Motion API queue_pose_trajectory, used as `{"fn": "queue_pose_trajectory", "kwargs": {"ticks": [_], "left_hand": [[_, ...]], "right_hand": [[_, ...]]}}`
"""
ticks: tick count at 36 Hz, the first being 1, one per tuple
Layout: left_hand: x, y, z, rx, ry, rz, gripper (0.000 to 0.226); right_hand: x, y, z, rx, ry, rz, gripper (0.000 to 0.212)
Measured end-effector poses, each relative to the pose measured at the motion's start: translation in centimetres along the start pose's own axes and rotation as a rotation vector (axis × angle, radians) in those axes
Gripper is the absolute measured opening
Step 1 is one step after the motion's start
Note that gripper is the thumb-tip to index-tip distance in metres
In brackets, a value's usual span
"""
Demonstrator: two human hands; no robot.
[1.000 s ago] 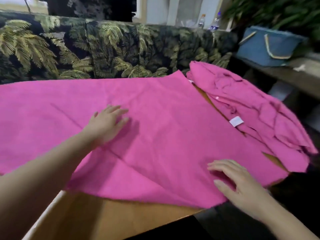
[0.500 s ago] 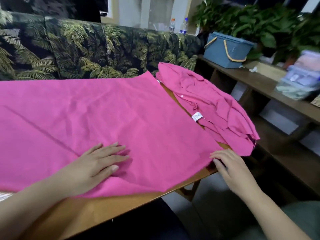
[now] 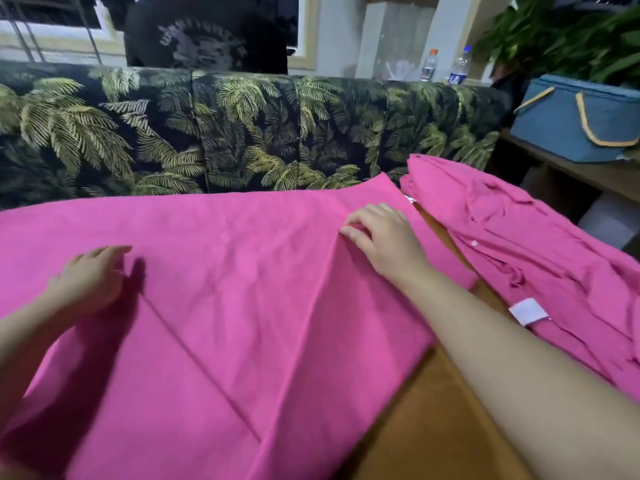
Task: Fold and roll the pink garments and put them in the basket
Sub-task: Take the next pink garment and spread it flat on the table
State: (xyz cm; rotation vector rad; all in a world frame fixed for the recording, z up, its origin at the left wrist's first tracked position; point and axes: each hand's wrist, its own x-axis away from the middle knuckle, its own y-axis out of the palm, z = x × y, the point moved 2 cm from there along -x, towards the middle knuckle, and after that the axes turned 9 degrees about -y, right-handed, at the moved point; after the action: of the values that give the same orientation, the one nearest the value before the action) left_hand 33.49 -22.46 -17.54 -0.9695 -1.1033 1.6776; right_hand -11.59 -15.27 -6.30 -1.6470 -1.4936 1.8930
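Flat on the wooden counter [image 3: 446, 403], the wide pink cloth [image 3: 242, 323] lies under a spread left hand [image 3: 88, 282]; the right hand [image 3: 381, 240] pinches its fabric.

- Dim indoor light, coming from about 1 o'clock and above, judging by the shadows.
- The left hand [image 3: 88, 280] throws a dark shadow onto the pink cloth [image 3: 242, 306] toward 4 o'clock, and the forearm's shadow spreads toward 7 o'clock.
- No glare; the wooden table [image 3: 426, 420] shows a dull warm sheen.
- Wide-angle bending: the sofa [image 3: 242, 133] back bows, and the forearms swell at the lower corners.
- The bottles [image 3: 429, 65] at 1 o'clock are soft; overall the picture is slightly smeared.
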Motion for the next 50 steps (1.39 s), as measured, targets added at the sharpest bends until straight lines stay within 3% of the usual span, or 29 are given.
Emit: {"fn": "queue_pose_trajectory", "kwargs": {"ticks": [4, 9, 11, 13, 14, 18, 20, 22, 24, 26, 29, 34, 50], "left_hand": [[0.8, -2.5, 1.3, -0.067, -0.005, 0.007, 0.035], [-1.7, -3.7, -0.7, 0.013, -0.118, -0.121, 0.028], [-2.0, -4.2, -0.7, 0.072, -0.106, -0.172, 0.023], [-2.1, -4.7, -0.1, 0.129, -0.006, -0.192, 0.012], [-2.0, -5.1, 0.4, 0.166, 0.062, -0.198, 0.006], [-1.5, -7.2, 4.1, 0.571, 0.205, -0.262, 0.01], [-2.0, -7.6, 6.9, 0.676, 0.285, -0.178, 0.01], [-2.9, -6.9, 9.4, 0.581, 0.319, -0.039, 0.019], [-3.9, -4.8, 11.0, 0.434, 0.335, -0.003, 0.018], [-4.7, -2.0, 11.1, 0.281, 0.268, -0.05, 0.003], [-4.6, 0.6, 10.4, 0.152, 0.217, -0.124, 0.027], [-3.4, 0.7, 10.0, 0.007, 0.217, -0.179, 0.048], [11.1, -2.0, 6.7, -0.027, 0.247, -0.201, 0.046]], "right_hand": [[-1.9, 5.7, 0.9, -0.078, 0.072, -0.155, 0.023], [-1.3, 8.7, 3.6, -0.129, 0.182, -0.336, 0.034], [-1.0, 8.5, 4.7, -0.143, 0.242, -0.306, 0.033], [-1.0, 8.1, 5.2, -0.134, 0.245, -0.273, 0.022], [-1.1, 7.8, 5.1, -0.152, 0.253, -0.246, 0.027], [-2.9, 6.8, 4.1, -0.295, 0.288, -0.07, 0.018], [-4.8, 6.9, 3.6, -0.274, 0.28, -0.035, 0.021], [-6.8, 8.1, 3.6, -0.216, 0.274, -0.106, 0.022], [-8.0, 10.2, 4.2, -0.126, 0.275, -0.24, 0.022], [-8.0, 12.4, 4.9, -0.076, 0.3, -0.347, 0.023], [-6.9, 14.0, 5.2, 0.001, 0.318, -0.381, 0.027], [-5.7, 13.5, 4.4, 0.039, 0.327, -0.464, 0.04], [5.7, 5.4, -3.7, 0.047, 0.373, -0.48, 0.036]]}}
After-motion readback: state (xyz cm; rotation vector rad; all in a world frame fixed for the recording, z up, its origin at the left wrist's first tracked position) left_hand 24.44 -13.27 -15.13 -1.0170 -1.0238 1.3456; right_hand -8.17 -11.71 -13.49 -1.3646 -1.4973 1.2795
